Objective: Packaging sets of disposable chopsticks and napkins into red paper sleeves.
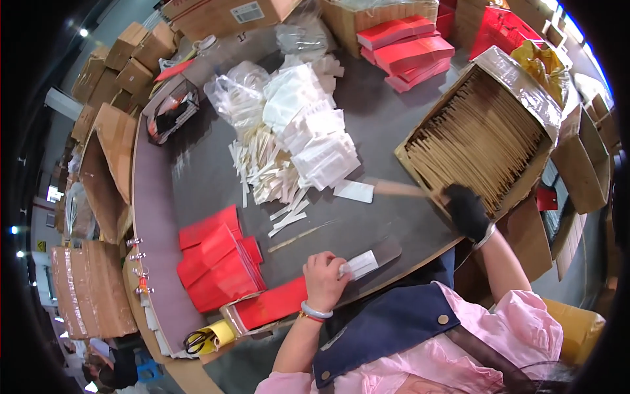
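My left hand [325,279], bare with a pale bangle at the wrist, is closed at the table's near edge. Its fingers grip a clear plastic sleeve [392,251] with a white paper piece [361,263] in or on it. Directly left of that hand lies a red packet in a shallow tray [275,304]. My right hand [467,211], in a black glove, is closed beside a carton of thin brown sticks [482,138]. A light-brown stick-like thing [400,188], smeared by motion, reaches left from its fingers. Its tip passes by a white slip [354,191].
White packets [325,154], paper strips [266,164] and clear bags [239,92] heap mid-table. Red packets lie near left [220,262] and stacked at the back [410,52]. Scissors [197,341] rest by a yellow roll [220,333]. A wire basket [174,113] stands far left.
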{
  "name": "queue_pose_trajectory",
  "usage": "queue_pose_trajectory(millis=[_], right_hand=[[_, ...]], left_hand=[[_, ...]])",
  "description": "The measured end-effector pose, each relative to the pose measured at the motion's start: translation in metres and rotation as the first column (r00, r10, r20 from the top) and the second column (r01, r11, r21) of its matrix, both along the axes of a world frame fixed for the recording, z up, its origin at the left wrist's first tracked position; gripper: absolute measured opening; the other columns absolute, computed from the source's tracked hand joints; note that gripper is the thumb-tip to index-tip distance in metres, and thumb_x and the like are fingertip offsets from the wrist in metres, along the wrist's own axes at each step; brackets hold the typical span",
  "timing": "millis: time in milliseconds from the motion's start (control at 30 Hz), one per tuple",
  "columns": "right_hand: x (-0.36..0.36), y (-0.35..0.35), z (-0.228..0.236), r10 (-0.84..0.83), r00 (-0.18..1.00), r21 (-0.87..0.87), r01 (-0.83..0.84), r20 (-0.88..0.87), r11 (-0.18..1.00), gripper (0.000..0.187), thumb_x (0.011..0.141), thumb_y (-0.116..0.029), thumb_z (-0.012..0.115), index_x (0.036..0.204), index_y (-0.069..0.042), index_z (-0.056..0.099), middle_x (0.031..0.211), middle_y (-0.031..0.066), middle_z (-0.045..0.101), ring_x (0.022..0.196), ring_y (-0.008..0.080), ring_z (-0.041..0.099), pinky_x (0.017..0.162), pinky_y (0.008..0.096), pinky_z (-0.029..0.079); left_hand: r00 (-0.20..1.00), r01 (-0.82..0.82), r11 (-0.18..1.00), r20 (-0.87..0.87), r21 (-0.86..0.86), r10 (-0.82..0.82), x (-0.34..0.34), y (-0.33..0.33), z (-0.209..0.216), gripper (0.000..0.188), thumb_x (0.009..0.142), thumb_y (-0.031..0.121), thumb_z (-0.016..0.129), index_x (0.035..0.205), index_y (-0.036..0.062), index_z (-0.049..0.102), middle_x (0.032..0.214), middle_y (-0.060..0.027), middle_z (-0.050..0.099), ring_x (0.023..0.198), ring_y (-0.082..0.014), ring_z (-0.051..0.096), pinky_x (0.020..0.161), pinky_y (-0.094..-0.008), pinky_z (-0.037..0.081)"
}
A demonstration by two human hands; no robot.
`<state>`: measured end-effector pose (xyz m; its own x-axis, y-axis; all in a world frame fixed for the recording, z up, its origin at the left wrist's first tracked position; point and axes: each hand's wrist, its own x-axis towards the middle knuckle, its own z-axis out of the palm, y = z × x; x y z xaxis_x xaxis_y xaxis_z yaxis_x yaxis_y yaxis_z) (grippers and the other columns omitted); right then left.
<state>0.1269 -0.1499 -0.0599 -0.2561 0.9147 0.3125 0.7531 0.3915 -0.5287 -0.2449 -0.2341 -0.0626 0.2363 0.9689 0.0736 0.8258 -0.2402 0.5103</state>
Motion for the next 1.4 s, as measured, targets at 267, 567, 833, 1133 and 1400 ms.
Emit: queue_pose_trajectory(millis=[267,567,833,1133,1400], right_hand=[[-0.084,-0.034,-0.027,0.427,0.866,-0.388,-0.311,0.261,0.868,0.029,0.08,-0.027,0.068,0.108,-0.02,0.069,0.083,0.0105,0.06,0.081,0.0306,0.06,0.07,0.0427,0.049],[-0.094,-0.022,-0.066,0.259,0.942,-0.226,-0.211,0.212,0.951,0.017,0.078,-0.023,0.067,0.086,-0.008,0.068,0.09,0.0113,0.062,0.086,0.0323,0.059,0.074,0.0443,0.05],[-0.2,-0.052,-0.052,0.343,0.821,-0.298,-0.504,-0.456,0.811,0.042,0.067,-0.021,0.081,0.101,-0.007,0.061,0.102,0.014,0.059,0.098,0.0342,0.056,0.083,0.0405,0.046],[-0.159,-0.025,-0.012,0.433,0.857,-0.153,-0.406,0.278,0.901,0.059,0.06,-0.044,0.078,0.107,-0.014,0.062,0.104,0.0083,0.061,0.101,0.0291,0.057,0.093,0.0419,0.038],[-0.137,-0.028,0.02,0.276,0.936,-0.112,-0.257,0.22,0.96,0.061,0.061,-0.044,0.081,0.105,-0.008,0.06,0.101,0.0108,0.059,0.097,0.0316,0.056,0.09,0.0433,0.039]], left_hand=[[0.995,-0.05,0.999,-0.087,-0.017,0.049,-0.042,-0.04,-0.004,0.068,0.058,0.028,0.086,0.118,0.0067,0.062,0.12,-0.0111,0.057,0.113,-0.0346,0.048,0.098,-0.0476,0.039],[0.99,-0.046,0.999,-0.136,-0.017,0.044,-0.021,-0.03,-0.004,0.077,0.056,0.028,0.087,0.124,0.0063,0.058,0.118,-0.0087,0.057,0.111,-0.0325,0.049,0.097,-0.0448,0.037],[0.999,-0.015,1.0,-0.046,-0.008,0.015,-0.011,-0.019,-0.009,0.073,0.058,0.021,0.086,0.124,0.0109,0.059,0.116,-0.0086,0.058,0.108,-0.0331,0.051,0.093,-0.0446,0.041],[0.909,0.23,0.965,-0.326,-0.125,-0.258,-0.03,0.01,0.045,0.023,0.063,0.012,0.071,0.085,0.0129,0.065,0.095,-0.0122,0.055,0.089,-0.0316,0.054,0.074,-0.0443,0.046],[0.633,-0.183,0.896,-0.648,0.405,0.423,-0.164,0.027,0.037,0.035,0.064,0.014,0.075,0.098,0.0097,0.068,0.13,-0.0181,0.052,0.126,-0.0414,0.042,0.108,-0.0549,0.033]])
